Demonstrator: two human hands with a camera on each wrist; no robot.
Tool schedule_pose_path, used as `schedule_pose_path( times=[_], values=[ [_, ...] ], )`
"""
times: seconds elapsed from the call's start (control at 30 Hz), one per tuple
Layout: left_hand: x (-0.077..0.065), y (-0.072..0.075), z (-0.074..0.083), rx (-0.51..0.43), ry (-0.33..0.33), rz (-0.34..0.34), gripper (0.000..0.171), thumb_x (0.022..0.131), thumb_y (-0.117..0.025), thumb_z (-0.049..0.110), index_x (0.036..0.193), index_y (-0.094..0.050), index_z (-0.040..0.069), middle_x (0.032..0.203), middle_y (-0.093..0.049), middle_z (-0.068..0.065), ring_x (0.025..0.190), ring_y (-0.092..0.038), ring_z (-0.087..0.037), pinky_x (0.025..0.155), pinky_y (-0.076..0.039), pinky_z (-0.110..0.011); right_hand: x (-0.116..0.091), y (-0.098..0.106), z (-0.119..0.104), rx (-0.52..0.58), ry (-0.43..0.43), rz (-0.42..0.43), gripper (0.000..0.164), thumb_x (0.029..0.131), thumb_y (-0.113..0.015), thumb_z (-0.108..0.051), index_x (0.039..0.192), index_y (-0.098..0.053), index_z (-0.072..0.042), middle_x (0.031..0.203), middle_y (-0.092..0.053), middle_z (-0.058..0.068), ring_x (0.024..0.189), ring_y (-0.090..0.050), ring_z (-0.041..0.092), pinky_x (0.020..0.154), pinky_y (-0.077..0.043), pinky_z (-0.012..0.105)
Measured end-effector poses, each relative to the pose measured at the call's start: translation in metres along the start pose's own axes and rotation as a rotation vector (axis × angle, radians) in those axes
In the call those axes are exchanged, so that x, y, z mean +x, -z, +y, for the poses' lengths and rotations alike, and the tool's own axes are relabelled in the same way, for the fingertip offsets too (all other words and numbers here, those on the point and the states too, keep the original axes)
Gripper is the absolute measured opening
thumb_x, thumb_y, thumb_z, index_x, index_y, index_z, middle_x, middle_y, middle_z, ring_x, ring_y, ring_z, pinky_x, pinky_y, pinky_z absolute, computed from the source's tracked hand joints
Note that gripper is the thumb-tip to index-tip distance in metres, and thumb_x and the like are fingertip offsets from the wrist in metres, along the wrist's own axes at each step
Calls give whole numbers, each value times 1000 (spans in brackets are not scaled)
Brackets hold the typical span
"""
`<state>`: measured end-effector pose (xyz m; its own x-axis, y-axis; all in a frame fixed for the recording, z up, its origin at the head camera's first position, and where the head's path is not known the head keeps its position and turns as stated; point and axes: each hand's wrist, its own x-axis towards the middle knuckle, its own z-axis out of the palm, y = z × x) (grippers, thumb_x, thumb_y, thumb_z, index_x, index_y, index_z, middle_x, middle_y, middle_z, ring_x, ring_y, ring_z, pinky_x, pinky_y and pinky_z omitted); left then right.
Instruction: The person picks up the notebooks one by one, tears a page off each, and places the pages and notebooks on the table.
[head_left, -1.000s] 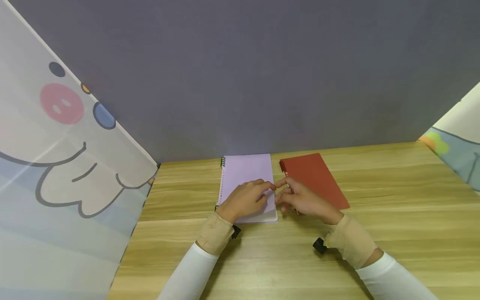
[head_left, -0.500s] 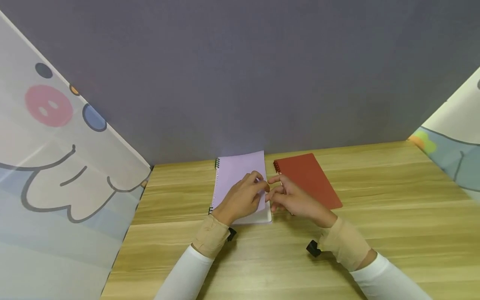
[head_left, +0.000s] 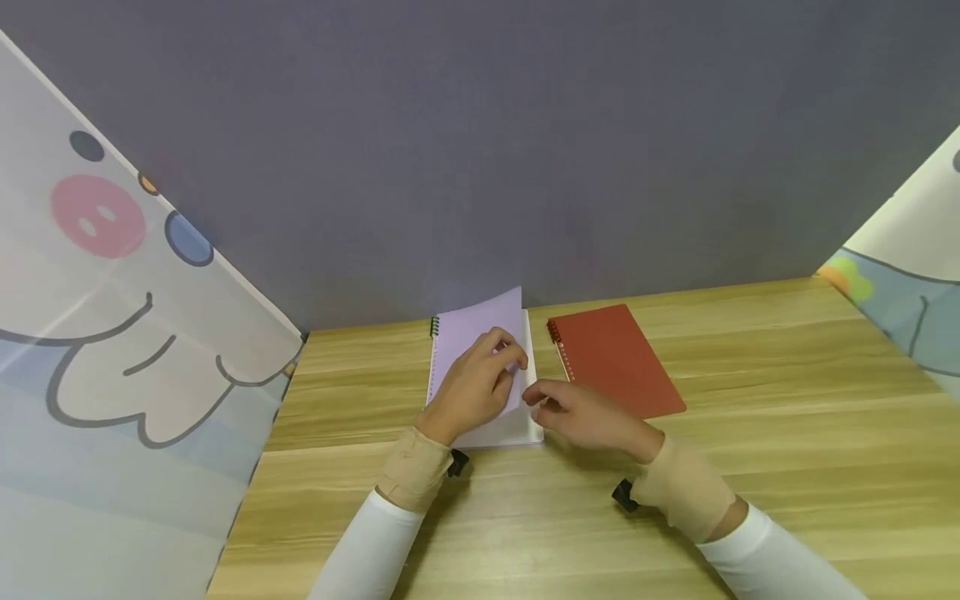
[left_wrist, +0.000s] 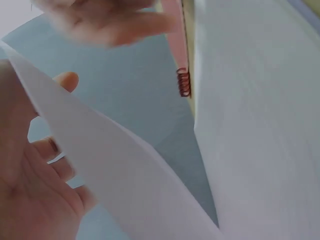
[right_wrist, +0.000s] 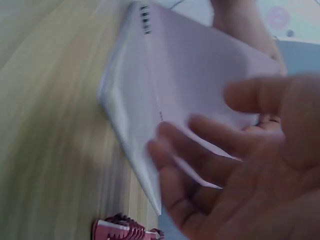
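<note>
- The left hand [head_left: 472,379] pinches the free edge of a lilac cover [head_left: 456,343] between thumb and fingers; the left wrist view shows the sheet passing between them.
- The right hand [head_left: 581,417] holds nothing — its fingers are loosely bent and apart, with the fingertips by the right edge of the lilac notebook [head_left: 536,434]. It is blurred in both wrist views, so whether it touches the paper I cannot tell.
- The lilac notebook lies on the table [head_left: 787,433], its cover lifted at a slant along the right side, white pages [head_left: 502,431] showing beneath; a black spiral [head_left: 434,327] binds its left edge.
- Just beside it, on the right, a red notebook [head_left: 618,358] lies closed and turned at an angle, its red spiral [head_left: 555,332] at the upper left — the right hand is near its lower left side.
- Tan bands [head_left: 686,492] wrap both wrists, above white sleeves [head_left: 772,550].
- Behind the table stands a grey panel [head_left: 480,150]; a cartoon-printed sheet [head_left: 105,350] covers the left side.
</note>
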<state>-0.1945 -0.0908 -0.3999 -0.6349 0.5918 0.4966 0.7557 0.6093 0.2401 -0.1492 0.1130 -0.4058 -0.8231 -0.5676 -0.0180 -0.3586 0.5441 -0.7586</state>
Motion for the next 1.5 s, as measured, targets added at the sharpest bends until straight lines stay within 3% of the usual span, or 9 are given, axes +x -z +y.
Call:
schedule_pose_path(
  times=[0.13,0.27,0.57,1.07,1.3,1.5],
  values=[
    [1,8,1,-8,31,16,25,83,-43,8,94,-56,27,106,-43,14,91,-40,-3,72,-34,-18,-3,-8,4,-277,49,-70,37,91,-50,-34,123,-54,-17,129,-48,-3,108,-43,17,90,-33,37],
    [2,13,1,4,35,35,25,82,-44,8,93,-56,28,106,-44,15,92,-40,-3,71,-35,-19,-5,-12,7,-381,77,-71,37,91,-49,-35,123,-55,-17,135,-43,0,117,-37,21,95,-25,45],
    [2,29,-4,15,19,94,22,83,-43,7,89,-56,23,104,-45,12,92,-41,-6,72,-34,-22,-5,-14,8,-390,88,-71,35,91,-50,-34,121,-57,-17,134,-43,-2,117,-37,20,93,-26,44],
    [-7,76,-16,-2,38,212,26,85,-36,6,84,-57,22,94,-48,11,72,-41,-8,54,-33,-23,-6,-15,9,-375,62,-75,36,90,-52,-37,121,-56,-20,134,-42,-5,119,-35,18,97,-22,43],
    [-14,97,-25,-5,63,217,27,87,-36,6,81,-57,22,90,-49,13,70,-42,-7,59,-35,-24,-6,-15,11,-384,76,-60,35,89,-51,-36,121,-56,-21,133,-43,-5,118,-36,18,97,-23,43],
    [-24,116,-30,-31,137,201,18,86,-46,14,78,-55,28,83,-51,16,77,-49,-5,69,-40,-26,-6,-15,11,-380,66,-58,35,90,-51,-37,121,-56,-22,133,-43,-6,119,-35,17,97,-22,42]
  ],
)
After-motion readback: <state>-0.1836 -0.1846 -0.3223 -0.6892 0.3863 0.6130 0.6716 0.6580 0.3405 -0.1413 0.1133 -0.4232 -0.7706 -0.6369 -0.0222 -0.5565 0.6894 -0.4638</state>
